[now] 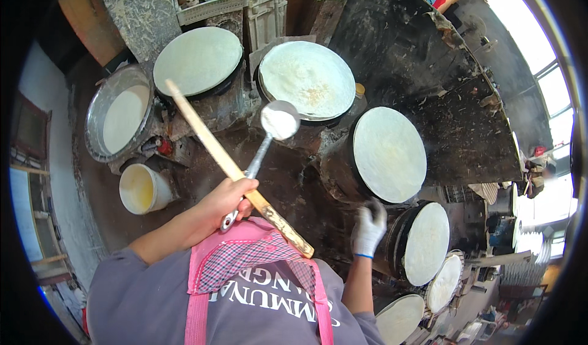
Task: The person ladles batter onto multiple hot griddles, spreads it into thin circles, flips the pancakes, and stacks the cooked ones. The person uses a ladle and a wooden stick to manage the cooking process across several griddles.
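Observation:
My left hand (234,198) grips a flat wooden stick (206,140) and the handle of a metal ladle (280,120) together. The ladle's bowl holds something white, and the stick's lower end looks charred. My right hand (370,228), in a white glove, is raised beside the black rim of a round griddle; its fingers are blurred, and I cannot tell whether they hold anything. That griddle bears a thin pale round sheet of batter (390,154). Ahead, another griddle carries a bubbled pale sheet (307,81), and one farther left carries a smooth sheet (197,60).
A metal basin (94,138) of white batter stands at left, above a white bucket (160,191) with yellowish contents. Two more covered griddles (427,244) (399,319) and a round sheet on a wire rack (444,283) lie at right. A large dark board (441,101) stands behind.

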Demonstrator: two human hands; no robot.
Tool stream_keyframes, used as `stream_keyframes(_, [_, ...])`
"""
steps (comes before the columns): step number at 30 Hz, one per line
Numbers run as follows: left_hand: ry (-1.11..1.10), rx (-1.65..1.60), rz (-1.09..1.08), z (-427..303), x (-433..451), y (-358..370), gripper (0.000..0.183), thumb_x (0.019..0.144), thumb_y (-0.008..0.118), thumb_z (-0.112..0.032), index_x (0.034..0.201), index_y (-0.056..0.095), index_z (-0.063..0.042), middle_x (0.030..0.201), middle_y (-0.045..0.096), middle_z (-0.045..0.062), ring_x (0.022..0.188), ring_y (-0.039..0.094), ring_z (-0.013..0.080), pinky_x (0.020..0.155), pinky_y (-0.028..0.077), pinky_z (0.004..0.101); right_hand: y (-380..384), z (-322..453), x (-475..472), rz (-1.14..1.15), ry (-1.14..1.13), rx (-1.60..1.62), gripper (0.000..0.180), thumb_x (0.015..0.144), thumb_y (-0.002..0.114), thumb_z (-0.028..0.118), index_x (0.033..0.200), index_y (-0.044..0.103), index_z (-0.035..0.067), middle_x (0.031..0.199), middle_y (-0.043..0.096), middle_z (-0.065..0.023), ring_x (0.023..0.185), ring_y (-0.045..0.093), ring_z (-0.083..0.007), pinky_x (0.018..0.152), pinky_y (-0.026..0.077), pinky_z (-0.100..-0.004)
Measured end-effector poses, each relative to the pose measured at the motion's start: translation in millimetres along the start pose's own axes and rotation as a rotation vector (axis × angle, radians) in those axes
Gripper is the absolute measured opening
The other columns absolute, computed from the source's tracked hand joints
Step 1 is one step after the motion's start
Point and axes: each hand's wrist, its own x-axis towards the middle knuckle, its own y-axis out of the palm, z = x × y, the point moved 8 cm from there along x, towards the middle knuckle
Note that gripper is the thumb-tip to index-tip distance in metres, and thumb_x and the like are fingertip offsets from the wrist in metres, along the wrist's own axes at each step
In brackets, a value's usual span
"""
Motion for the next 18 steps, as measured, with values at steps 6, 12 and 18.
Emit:
stream_keyframes(6, [0.081,-0.173,-0.075,-25.1,-3.5,-60.2,0.028,0.098,0.049,-0.025,0.074,0.044,-0.011,0.05,0.042,-0.002,0.042,0.04,0.0091,0.042,0.033,0.0234,163.3,52.3,-36.8,0.55,0.18,0.095,0.04,0.088,0.067,0.006,0.128,0.059,-0.001,0.109,0.068,-0.0092,0.097,0.063,-0.0132,0.087,0.052,-0.0278])
stream_keyframes(12, [0.151,-0.331,-0.145,-36.1,-10.8,-85.3,0.028,0.098,0.05,-0.023,0.073,0.046,-0.011,0.048,0.041,-0.002,0.036,0.039,0.0108,0.04,0.033,0.0247,207.9,53.6,-27.1,0.717,-0.007,-0.058,0.041,0.09,0.064,0.007,0.129,0.058,0.0,0.105,0.069,-0.0095,0.086,0.062,-0.011,0.076,0.052,-0.0261])
stream_keyframes(18, [0.178,-0.395,-0.247,-45.4,-14.5,-99.2,0.024,0.098,0.052,-0.027,0.08,0.05,-0.012,0.046,0.041,-0.004,0.034,0.039,0.011,0.042,0.035,0.0257,233.2,19.3,17.3,0.651,0.141,0.044,0.036,0.089,0.065,0.013,0.122,0.062,0.0,0.113,0.069,-0.0153,0.101,0.066,-0.0228,0.091,0.05,-0.0328])
